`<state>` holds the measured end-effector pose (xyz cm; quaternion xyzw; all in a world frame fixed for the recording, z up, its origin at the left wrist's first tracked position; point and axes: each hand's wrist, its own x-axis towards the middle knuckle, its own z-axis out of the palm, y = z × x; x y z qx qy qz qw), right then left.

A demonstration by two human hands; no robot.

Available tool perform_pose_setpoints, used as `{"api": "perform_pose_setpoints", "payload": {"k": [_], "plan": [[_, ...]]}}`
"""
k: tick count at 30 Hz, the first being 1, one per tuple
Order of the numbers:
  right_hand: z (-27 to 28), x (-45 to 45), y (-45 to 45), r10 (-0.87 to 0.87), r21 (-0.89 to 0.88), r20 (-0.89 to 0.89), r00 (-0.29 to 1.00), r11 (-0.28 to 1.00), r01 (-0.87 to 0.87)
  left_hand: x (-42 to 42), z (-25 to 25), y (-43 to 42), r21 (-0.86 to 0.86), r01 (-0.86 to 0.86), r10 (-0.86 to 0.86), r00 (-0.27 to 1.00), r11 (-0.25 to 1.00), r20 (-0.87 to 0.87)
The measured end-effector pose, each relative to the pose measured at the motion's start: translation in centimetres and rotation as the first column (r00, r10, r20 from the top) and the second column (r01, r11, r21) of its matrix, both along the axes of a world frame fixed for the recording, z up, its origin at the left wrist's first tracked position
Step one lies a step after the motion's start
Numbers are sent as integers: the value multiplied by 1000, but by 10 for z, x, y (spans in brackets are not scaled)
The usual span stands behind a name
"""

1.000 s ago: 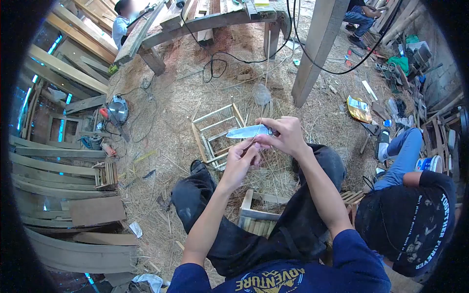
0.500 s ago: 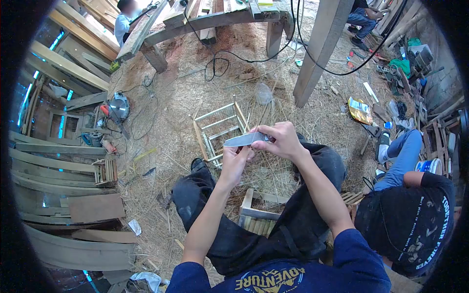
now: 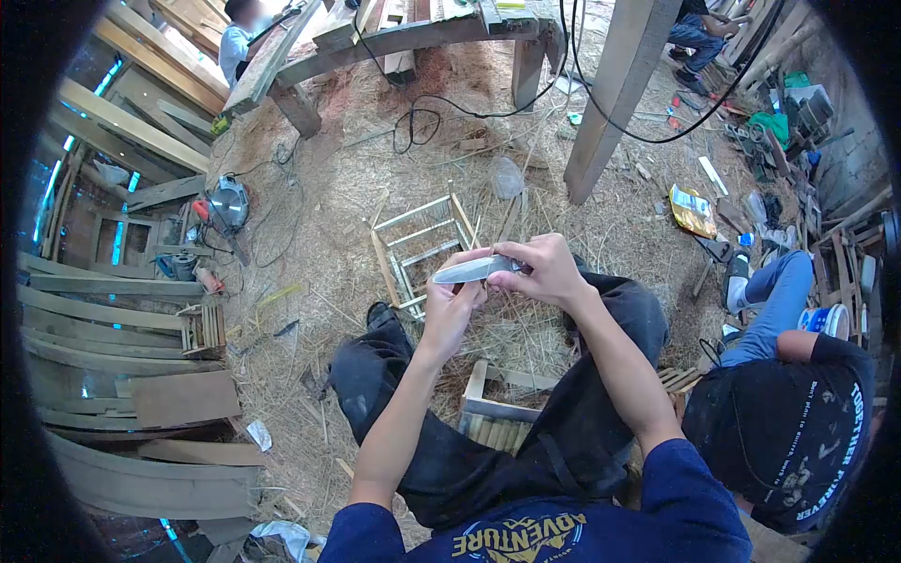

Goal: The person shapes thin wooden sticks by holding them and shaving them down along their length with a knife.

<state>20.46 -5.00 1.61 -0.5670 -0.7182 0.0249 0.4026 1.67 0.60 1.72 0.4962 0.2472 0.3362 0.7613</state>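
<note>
My right hand [image 3: 542,269] is closed round a knife [image 3: 462,273], its broad grey blade pointing left across my other hand. My left hand [image 3: 449,314] is closed just under the blade, thumb up against it. A thin wooden strip [image 3: 477,231] pokes up from between the left fingers; most of it is hidden by hands and blade. Beyond my hands, a small frame of light sticks [image 3: 413,214] stands on the straw-covered floor. Between my legs is a low slatted wooden seat [image 3: 496,432].
A workbench [image 3: 404,39] and a wooden post [image 3: 619,103] stand ahead. To the left lie a circular saw [image 3: 227,205] and stacked boards [image 3: 103,286]. A person in a black shirt [image 3: 779,432] sits close on my right, near a white bucket [image 3: 831,321]. Black cables cross the floor.
The knife blade has turned slightly and shows a narrower face. Both hands stay in nearly the same place.
</note>
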Motion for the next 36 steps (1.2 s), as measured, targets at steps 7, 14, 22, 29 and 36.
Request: {"api": "perform_pose_setpoints", "payload": {"k": [7, 14, 22, 29, 36], "plan": [[1, -1, -2, 17, 3, -36, 999, 1000, -17, 3, 2, -3, 5, -39, 40, 998, 999, -57], [1, 4, -6, -2, 58, 26, 1000, 998, 1, 0, 1, -1, 48, 9, -5, 997, 999, -80], [4, 9, -8, -33, 105, 79, 996, 994, 25, 0, 13, -5, -51, 60, -64, 995, 997, -76], [4, 35, -4, -307, 89, -65, 949, 946, 312, -6, 8, -8, -139, 147, -147, 989, 979, 12], [2, 5, -7, -35, 31, 96, 995, 999, 32, -9, 0, -4, -172, 83, -91, 995, 982, -42]]}}
